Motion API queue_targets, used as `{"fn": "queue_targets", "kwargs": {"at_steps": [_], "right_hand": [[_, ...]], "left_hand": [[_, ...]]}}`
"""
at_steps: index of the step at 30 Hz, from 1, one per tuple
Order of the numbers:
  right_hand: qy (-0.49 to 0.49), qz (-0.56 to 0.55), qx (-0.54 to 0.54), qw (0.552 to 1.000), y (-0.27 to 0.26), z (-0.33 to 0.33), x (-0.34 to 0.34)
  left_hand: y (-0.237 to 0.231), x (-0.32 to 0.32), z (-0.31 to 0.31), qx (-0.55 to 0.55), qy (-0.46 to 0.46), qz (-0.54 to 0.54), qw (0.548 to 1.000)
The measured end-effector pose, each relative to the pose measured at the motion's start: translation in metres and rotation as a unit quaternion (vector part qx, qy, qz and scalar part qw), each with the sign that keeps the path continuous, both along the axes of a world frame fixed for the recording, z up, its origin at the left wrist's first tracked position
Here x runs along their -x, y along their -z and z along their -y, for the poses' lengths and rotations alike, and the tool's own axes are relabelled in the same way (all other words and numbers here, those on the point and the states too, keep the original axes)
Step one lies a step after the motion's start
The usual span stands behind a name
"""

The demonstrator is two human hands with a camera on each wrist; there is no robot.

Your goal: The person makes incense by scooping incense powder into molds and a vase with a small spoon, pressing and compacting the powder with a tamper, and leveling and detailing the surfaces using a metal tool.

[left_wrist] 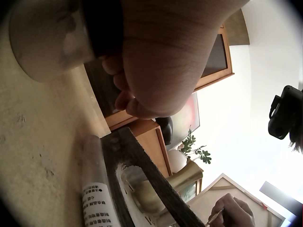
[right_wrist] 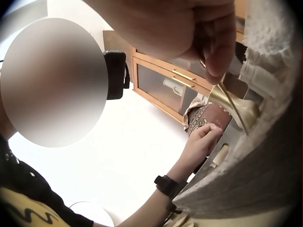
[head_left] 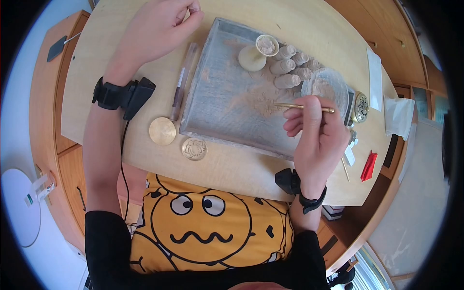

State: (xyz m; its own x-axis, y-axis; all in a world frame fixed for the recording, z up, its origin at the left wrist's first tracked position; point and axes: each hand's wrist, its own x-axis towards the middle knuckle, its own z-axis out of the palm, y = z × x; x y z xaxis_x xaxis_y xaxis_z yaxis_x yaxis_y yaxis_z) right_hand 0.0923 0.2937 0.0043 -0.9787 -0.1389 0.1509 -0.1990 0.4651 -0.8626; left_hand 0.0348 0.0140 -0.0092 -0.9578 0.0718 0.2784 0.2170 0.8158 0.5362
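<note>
My right hand [head_left: 316, 133] pinches a slim gold-coloured rod [head_left: 292, 106] between thumb and fingers, over the grey tray [head_left: 208, 108]. Its tip points left, over a scattered patch of pale brown powder [head_left: 261, 101]. A gold flared-neck vase [head_left: 250, 59] with powder in its mouth stands toward the tray's far side. Beyond the tray's left side is my left hand [head_left: 166, 29], its fingers loosely curled, holding nothing I can see. In the left wrist view, a clear jar [left_wrist: 49, 40] of brown contents stands close by, its black lid [left_wrist: 102, 26] right against that hand.
Several powder-coated bottles [head_left: 284, 66] and a clear bowl [head_left: 333, 79] crowd the tray's right side. A clear tube [head_left: 182, 82] lies left of the tray; two gold discs [head_left: 162, 131] are near its front-left corner. A pierced brass piece [head_left: 360, 107] and a red pouch [head_left: 369, 166] lie right.
</note>
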Motion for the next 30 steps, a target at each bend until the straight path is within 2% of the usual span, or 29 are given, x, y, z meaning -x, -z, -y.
{"fn": "queue_targets", "kwargs": {"at_steps": [2,4,5,7,8,10,12,14,15,19,21,26,28,30], "right_hand": [[0.001,-0.013,0.004,1.000,0.000,0.000,-0.002],[-0.096,-0.018,0.024,0.995,0.001,0.001,-0.008],[-0.095,-0.019,0.025,0.995,0.001,0.004,-0.008],[-0.198,-0.044,-0.004,0.979,0.002,0.010,-0.011],[-0.195,-0.042,-0.003,0.980,0.002,0.010,-0.012],[-0.123,0.014,-0.006,0.992,-0.001,0.009,-0.011],[-0.093,0.012,-0.011,0.996,-0.002,0.006,-0.003],[-0.006,0.010,0.001,1.000,0.001,0.000,0.003],[0.007,0.015,0.011,1.000,-0.001,0.000,0.003],[-0.054,0.009,0.045,0.997,-0.002,0.002,-0.007],[-0.159,0.003,0.013,0.987,-0.005,0.008,-0.012],[-0.079,0.028,-0.005,0.996,-0.004,0.006,-0.004],[0.003,0.007,-0.009,1.000,-0.002,0.000,0.002],[0.012,-0.001,0.005,1.000,-0.003,-0.002,0.001]], "left_hand": [[0.000,0.000,0.000,0.000,-0.008,0.012,1.000],[0.000,0.000,0.001,0.011,0.007,-0.012,1.000],[0.000,0.000,0.001,0.012,0.007,-0.013,1.000],[0.001,0.001,0.001,-0.011,0.004,0.015,1.000],[0.000,0.001,-0.001,-0.011,0.007,0.017,1.000],[-0.005,-0.001,-0.005,-0.020,-0.024,0.034,0.999],[-0.005,0.000,-0.003,-0.020,-0.017,0.024,0.999],[-0.003,0.000,-0.002,-0.020,-0.007,0.017,1.000],[-0.001,0.000,-0.002,-0.012,-0.005,0.010,1.000],[-0.001,0.001,0.000,0.006,-0.008,0.009,1.000],[0.000,0.001,-0.001,0.010,-0.003,0.006,1.000],[-0.003,0.000,-0.001,0.013,0.007,-0.016,1.000],[-0.001,0.000,-0.002,0.009,0.006,-0.011,1.000],[-0.003,0.000,-0.003,0.001,-0.001,0.006,1.000]]}}
